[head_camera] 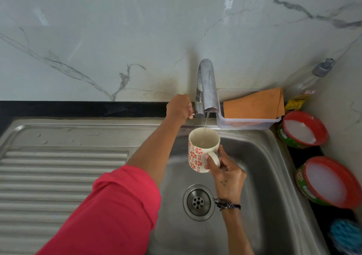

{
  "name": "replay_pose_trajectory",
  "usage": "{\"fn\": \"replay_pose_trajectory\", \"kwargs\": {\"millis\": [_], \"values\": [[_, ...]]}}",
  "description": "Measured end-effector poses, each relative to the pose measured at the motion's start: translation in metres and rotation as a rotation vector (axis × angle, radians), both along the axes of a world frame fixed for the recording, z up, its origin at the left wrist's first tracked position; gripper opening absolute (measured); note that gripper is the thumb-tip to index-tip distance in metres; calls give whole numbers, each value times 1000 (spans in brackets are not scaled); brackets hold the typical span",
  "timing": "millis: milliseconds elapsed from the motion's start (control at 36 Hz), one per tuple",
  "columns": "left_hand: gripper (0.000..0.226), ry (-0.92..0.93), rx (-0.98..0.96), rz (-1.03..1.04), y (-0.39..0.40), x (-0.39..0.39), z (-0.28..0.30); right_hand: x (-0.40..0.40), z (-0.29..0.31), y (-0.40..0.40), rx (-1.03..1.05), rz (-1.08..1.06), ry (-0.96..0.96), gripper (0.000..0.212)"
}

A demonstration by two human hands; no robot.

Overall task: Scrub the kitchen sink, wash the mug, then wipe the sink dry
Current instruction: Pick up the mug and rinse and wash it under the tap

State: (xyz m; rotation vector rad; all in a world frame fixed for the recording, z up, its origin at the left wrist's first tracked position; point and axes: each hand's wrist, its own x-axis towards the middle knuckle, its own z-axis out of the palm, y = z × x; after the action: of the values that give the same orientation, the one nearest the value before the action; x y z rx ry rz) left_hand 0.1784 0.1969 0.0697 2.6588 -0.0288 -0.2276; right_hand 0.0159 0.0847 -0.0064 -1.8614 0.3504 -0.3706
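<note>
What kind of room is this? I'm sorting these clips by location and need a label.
Most likely a home kitchen, at the sink. A steel sink with a ribbed drainboard sits under a tap, the right hand holds a mug beneath it, and tubs of dish soap stand alongside.

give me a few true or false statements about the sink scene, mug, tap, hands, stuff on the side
1. The right hand holds the mug by its handle. True.
2. The mug sits on the ribbed drainboard. False: it is held above the sink basin, under the tap spout.
3. A thin stream of water runs from the tap into the mug. True.
4. The left hand is wiping the sink with the orange cloth. False: it grips the tap's lever, and the orange cloth lies folded in a clear plastic tray.
5. Two red-rimmed tubs stand on the counter right of the sink. True.
</note>
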Motion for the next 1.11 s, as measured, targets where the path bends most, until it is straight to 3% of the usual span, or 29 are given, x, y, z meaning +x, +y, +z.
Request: {"fn": "replay_pose_trajectory", "kwargs": {"millis": [83, 194, 417, 583, 694, 1111], "values": [[14, 49, -37, 46, 0, -1, 0, 2, 1, 0, -12, -5, 13, 19], [37, 95, -72, 53, 2, 4, 0, 6, 2, 0, 0, -9, 17, 18], [13, 148, -147, 44, 7, 15, -13, 11, 8, 6, 72, -1, 7, 26], [25, 322, -157, -32, 7, 20, -7, 10, 10, 5, 87, 7, 15, 19], [20, 395, -108, -72, 6, 22, -1, 7, 13, -1, 81, 27, 44, 12], [19, 239, -38, -130, 8, 10, 9, -2, 47, -2, 157, 104, -45, 31]]}}
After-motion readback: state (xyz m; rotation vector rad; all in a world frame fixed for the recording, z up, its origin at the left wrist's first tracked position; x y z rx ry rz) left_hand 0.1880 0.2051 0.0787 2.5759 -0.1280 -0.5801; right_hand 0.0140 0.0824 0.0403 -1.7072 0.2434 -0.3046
